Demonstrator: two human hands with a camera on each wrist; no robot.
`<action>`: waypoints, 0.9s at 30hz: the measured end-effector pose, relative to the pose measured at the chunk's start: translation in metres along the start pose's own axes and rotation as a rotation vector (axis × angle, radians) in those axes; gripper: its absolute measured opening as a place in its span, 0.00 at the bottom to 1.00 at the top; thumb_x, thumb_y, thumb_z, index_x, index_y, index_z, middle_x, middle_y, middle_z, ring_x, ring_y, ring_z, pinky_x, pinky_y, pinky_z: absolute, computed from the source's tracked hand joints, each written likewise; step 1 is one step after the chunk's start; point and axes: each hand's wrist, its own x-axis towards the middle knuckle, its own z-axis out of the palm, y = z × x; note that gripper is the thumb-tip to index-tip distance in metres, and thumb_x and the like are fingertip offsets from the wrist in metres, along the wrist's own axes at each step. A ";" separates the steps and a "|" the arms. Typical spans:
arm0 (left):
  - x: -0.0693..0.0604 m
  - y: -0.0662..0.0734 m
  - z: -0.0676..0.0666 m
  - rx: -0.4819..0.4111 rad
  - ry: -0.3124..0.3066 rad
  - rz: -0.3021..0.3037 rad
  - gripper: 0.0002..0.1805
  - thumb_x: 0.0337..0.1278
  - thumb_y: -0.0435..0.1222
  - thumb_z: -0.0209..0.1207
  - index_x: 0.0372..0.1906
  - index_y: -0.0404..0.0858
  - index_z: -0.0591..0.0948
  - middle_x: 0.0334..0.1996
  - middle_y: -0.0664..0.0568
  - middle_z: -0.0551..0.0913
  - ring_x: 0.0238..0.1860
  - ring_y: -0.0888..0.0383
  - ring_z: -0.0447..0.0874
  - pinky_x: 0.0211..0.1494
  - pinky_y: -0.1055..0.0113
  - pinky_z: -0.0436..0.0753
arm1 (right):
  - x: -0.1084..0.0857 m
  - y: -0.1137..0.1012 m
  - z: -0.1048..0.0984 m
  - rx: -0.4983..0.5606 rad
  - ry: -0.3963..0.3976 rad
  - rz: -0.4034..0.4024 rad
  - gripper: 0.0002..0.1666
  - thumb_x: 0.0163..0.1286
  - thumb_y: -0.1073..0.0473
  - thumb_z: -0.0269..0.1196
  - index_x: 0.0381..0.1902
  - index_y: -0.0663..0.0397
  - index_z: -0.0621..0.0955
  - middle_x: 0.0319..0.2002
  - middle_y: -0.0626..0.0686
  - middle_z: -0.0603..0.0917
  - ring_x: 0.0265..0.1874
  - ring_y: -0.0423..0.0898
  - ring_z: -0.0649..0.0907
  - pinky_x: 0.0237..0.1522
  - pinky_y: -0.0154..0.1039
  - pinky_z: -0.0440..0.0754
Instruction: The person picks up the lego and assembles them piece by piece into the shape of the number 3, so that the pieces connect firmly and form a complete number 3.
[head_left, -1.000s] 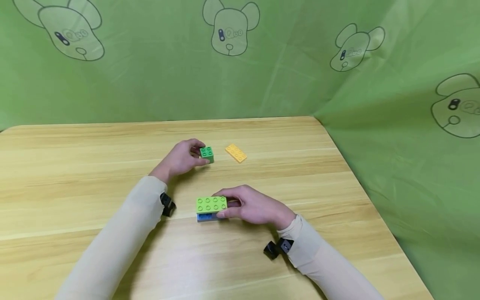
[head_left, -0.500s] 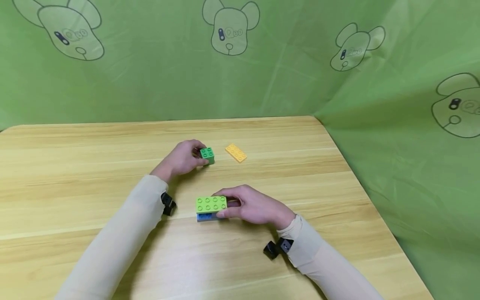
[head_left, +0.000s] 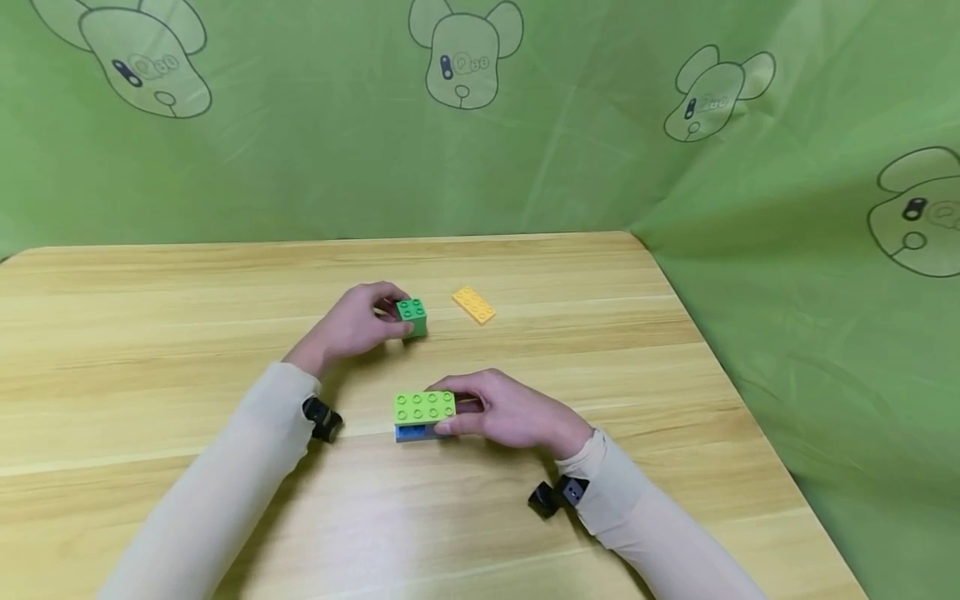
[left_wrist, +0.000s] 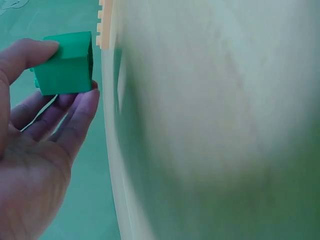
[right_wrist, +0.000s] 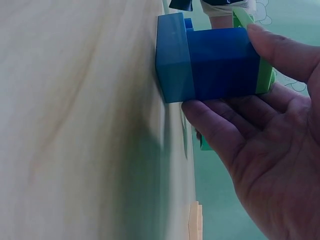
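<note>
My left hand (head_left: 352, 321) pinches a green toy building block (head_left: 412, 312) with four-square studs on top. In the left wrist view the thumb is on one side of this block (left_wrist: 65, 65) and fingertips are on the other, with a narrow gap between block and tabletop. Nearer the front, my right hand (head_left: 513, 408) grips the right end of a stack of building blocks. A lime-green studded plate (head_left: 424, 407) tops the stack. Below it, the right wrist view shows a dark blue block (right_wrist: 225, 62) on a lighter blue, longer block (right_wrist: 175, 60).
An orange-yellow studded plate (head_left: 473, 305) lies flat on the wooden table (head_left: 600, 333), right of the green block. Green cloth (head_left: 585, 125) with printed animal heads hangs behind and along the right side. A small black device is strapped at each wrist.
My left hand has brought the green block slightly toward the front and left, away from the orange-yellow plate. The right hand and its stack have stayed still.
</note>
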 end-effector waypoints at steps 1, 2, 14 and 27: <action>-0.002 0.000 0.000 -0.007 0.002 0.008 0.24 0.57 0.38 0.68 0.57 0.32 0.77 0.45 0.44 0.80 0.49 0.49 0.77 0.53 0.56 0.77 | 0.000 0.000 0.000 -0.001 0.000 -0.002 0.23 0.68 0.53 0.66 0.60 0.47 0.79 0.44 0.38 0.84 0.43 0.42 0.82 0.48 0.38 0.80; -0.003 0.000 0.000 -0.016 0.004 0.012 0.24 0.57 0.38 0.68 0.56 0.32 0.78 0.45 0.44 0.80 0.49 0.49 0.77 0.53 0.57 0.77 | 0.000 0.000 0.000 -0.001 0.000 -0.005 0.23 0.68 0.53 0.66 0.60 0.47 0.79 0.44 0.38 0.84 0.43 0.42 0.82 0.48 0.39 0.80; -0.015 -0.003 -0.003 -0.085 0.025 0.027 0.23 0.57 0.38 0.68 0.56 0.34 0.79 0.45 0.45 0.81 0.49 0.49 0.79 0.52 0.56 0.79 | 0.001 0.001 0.000 0.001 0.007 -0.007 0.22 0.68 0.53 0.67 0.59 0.48 0.80 0.43 0.39 0.84 0.43 0.42 0.82 0.48 0.38 0.80; -0.023 -0.005 -0.002 -0.152 0.016 0.042 0.24 0.56 0.37 0.69 0.57 0.34 0.78 0.49 0.45 0.81 0.51 0.49 0.79 0.56 0.55 0.78 | 0.001 0.000 0.000 0.001 0.006 -0.010 0.22 0.68 0.55 0.66 0.59 0.49 0.79 0.44 0.39 0.84 0.44 0.41 0.82 0.50 0.40 0.80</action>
